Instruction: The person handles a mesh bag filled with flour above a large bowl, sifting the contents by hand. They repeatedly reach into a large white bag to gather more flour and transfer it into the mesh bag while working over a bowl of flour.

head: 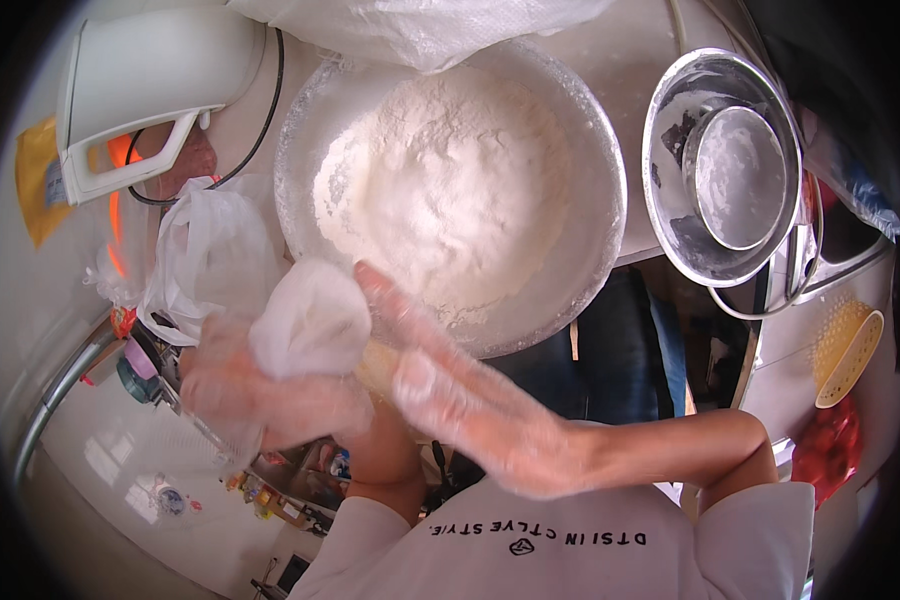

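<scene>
A large bowl [607, 225] stands before me, dusted white, with a heap of flour [457, 172] inside. My left hand [277, 405], blurred by motion, is left of the bowl's near rim. It holds a soft rounded white lump [311, 319] that looks like dough; its fingers are hard to make out. My right hand [457, 397] is beside the lump at the near rim, holding nothing. Its floury fingers stretch toward the upper left, and the thumb is apart from them.
A white sack [435, 30] overhangs the bowl's far rim. Left are a white kettle-like appliance [165, 67], a black cord [276, 97] and a white plastic bag [210, 255]. Right are a metal basin [664, 217] holding a smaller metal bowl [742, 176], and a yellow strainer basket [847, 360].
</scene>
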Motion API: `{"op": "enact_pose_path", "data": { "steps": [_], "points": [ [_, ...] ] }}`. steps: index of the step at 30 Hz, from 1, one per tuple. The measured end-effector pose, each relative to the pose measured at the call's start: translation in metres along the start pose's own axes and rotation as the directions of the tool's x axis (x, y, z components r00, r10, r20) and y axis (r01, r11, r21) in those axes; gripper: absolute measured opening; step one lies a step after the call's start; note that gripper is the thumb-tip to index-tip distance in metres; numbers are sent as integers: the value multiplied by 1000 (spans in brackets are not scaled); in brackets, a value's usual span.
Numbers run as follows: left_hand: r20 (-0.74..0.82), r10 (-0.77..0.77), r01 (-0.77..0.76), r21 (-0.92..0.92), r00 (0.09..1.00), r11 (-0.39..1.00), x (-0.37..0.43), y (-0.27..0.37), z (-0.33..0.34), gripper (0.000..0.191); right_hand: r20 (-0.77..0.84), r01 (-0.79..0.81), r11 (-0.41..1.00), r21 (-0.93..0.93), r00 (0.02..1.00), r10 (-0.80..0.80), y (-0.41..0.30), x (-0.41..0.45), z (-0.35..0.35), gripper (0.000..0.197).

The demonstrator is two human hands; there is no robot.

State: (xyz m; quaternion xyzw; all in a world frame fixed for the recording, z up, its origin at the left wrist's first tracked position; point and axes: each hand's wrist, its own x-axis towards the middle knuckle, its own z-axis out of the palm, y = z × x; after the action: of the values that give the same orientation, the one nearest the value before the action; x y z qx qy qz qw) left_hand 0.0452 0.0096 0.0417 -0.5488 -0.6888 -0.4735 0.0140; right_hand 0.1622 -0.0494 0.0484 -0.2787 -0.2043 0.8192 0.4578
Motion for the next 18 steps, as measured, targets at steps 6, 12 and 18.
{"op": "enact_pose_path", "data": {
  "steps": [6, 12, 18],
  "points": [
    [164, 263, -256, -63, 951, 965, 9, -15, 6, 44, -91, 5, 999, 54, 996, 0, 2, -4, 6, 83],
    [177, 61, -12, -270, 982, 963, -3, 21, 25, 34, -55, 1, 999, 53, 998, 2, 3, 0, -7, 80],
    [100, 19, -11, -80, 995, 997, -5, 5, 16, 36, -34, 60, 992, 110, 998, -57, 6, -3, -5, 81]
  ]
}}
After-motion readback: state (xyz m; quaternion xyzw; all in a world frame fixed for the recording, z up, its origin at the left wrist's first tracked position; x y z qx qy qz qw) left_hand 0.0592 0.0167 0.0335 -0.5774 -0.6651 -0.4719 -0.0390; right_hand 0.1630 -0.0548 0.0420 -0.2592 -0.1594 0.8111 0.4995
